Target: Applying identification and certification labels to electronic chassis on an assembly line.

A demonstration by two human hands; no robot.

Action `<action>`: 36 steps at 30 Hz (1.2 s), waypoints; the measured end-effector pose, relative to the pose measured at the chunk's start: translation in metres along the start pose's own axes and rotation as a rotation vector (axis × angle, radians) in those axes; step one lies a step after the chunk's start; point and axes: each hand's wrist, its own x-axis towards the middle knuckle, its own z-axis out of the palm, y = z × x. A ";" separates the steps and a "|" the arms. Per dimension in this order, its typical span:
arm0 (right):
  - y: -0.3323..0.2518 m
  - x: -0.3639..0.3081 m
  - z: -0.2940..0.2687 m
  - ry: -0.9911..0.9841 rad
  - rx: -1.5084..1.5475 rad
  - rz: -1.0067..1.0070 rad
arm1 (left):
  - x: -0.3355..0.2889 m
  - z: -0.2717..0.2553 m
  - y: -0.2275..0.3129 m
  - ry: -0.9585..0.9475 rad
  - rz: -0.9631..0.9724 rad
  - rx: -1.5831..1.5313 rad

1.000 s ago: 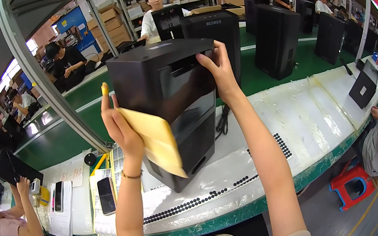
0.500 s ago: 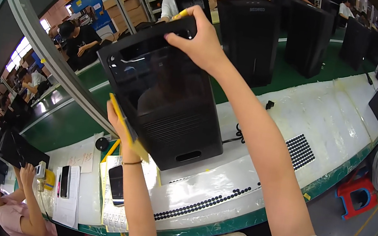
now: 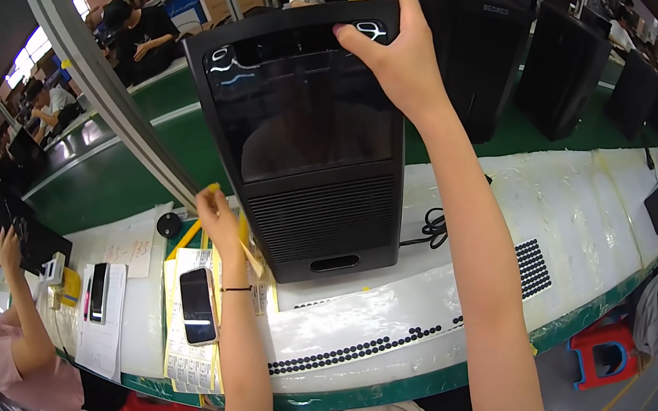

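A tall black box-shaped appliance (image 3: pixel 320 130) with a glossy front panel, a slatted lower half and a small slot near its base stands tilted on the bench. My right hand (image 3: pixel 406 57) is closed over its top edge, thumb on the front, a yellow cover on a fingertip. Beside the appliance's lower left side is my left hand (image 3: pixel 220 222), fingers bent together, also with a yellow fingertip cover. A thin yellow sheet (image 3: pixel 253 261) sticks out from that hand, between it and the appliance; most of it is hidden.
Rows of black dots (image 3: pixel 356 356) lie on the white bench covering (image 3: pixel 443 303). A phone (image 3: pixel 197 305) rests on label sheets (image 3: pixel 176 363). A black cord (image 3: pixel 431 230) trails right. Other appliances (image 3: pixel 474 64) line the green conveyor. Co-workers sit left and right; a metal post (image 3: pixel 123 84) slants at left.
The appliance has turned to face me more squarely, its top shifting up and right with my right hand. My left hand has moved away from its side, and the yellow sheet appears lower.
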 end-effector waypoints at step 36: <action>-0.025 0.004 -0.008 -0.044 -0.029 -0.298 | -0.077 0.124 0.135 -0.190 1.388 0.889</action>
